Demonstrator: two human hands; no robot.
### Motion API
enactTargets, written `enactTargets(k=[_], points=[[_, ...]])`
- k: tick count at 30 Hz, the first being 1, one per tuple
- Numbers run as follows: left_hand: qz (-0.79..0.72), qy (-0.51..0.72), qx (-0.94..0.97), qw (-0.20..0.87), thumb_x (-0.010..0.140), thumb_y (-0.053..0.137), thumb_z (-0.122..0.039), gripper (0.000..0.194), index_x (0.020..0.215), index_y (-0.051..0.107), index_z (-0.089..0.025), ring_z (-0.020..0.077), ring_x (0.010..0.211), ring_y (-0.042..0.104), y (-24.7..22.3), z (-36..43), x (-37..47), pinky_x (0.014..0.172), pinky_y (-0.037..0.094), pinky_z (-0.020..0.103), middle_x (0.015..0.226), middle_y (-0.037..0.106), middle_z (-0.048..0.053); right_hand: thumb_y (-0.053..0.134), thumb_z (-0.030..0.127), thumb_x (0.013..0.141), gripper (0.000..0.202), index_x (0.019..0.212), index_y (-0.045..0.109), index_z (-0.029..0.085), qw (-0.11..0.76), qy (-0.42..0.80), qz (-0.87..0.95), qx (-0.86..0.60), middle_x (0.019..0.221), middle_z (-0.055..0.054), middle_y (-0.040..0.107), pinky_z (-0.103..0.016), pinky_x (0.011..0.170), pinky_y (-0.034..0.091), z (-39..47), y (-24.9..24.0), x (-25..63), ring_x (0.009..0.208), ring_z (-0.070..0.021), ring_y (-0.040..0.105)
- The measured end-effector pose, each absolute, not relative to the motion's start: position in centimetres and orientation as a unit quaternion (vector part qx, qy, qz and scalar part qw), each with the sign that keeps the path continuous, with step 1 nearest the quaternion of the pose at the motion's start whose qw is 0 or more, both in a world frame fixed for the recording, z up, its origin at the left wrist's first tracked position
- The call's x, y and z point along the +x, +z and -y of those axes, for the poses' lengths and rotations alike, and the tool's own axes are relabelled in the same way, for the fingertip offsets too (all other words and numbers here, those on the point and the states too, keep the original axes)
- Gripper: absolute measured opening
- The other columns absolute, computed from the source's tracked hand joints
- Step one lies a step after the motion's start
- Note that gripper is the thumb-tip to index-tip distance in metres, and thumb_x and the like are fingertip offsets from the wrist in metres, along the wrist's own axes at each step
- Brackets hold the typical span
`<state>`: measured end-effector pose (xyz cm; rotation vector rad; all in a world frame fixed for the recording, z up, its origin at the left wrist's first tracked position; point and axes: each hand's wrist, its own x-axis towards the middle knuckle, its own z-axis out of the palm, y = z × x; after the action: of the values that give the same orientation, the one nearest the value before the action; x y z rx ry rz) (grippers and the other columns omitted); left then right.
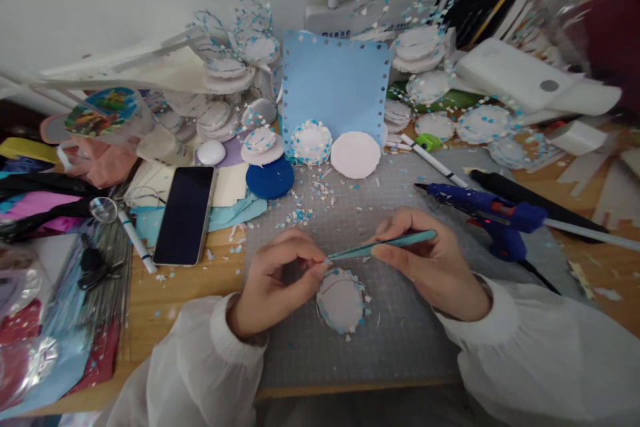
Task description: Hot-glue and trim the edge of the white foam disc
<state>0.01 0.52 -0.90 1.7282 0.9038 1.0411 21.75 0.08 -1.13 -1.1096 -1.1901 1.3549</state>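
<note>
My right hand (425, 260) is closed around a pair of teal tweezers (400, 241), whose tips point left. At those tips, my left hand (285, 277) pinches thumb and forefinger together; whatever lies between them is too small to make out. Just below the fingertips, a round white paper disc (341, 301) edged with tiny blue and white pieces lies on the grey cutting mat (400, 347). The left fingertips are at or very near its upper left rim; I cannot tell whether they touch it.
A blue glue gun (485, 210) with a red light lies at right. To the left are a phone (185, 215) and a dark blue disc (270, 177). Behind stand a light blue card (336, 80), a plain white disc (355, 155) and several decorated discs. Small paper bits (300, 216) litter the mat.
</note>
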Motion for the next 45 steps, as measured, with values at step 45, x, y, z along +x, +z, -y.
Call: enactTargets(k=[45], points=[[-0.327, 0.391, 0.590, 0.626, 0.085, 0.064, -0.029, 0.023, 0.070, 0.071, -0.012, 0.0122, 0.061, 0.052, -0.4, 0.5, 0.0, 0.058, 0.040, 0.025, 0.064, 0.061, 0.005, 0.058, 0.003, 0.082, 0.012, 0.077, 0.065, 0.012, 0.382, -0.119, 0.869, -0.290, 0.090, -0.012, 0.075, -0.027, 0.054, 0.047, 4.9, 1.9, 17.7, 0.062, -0.0110, 0.063]])
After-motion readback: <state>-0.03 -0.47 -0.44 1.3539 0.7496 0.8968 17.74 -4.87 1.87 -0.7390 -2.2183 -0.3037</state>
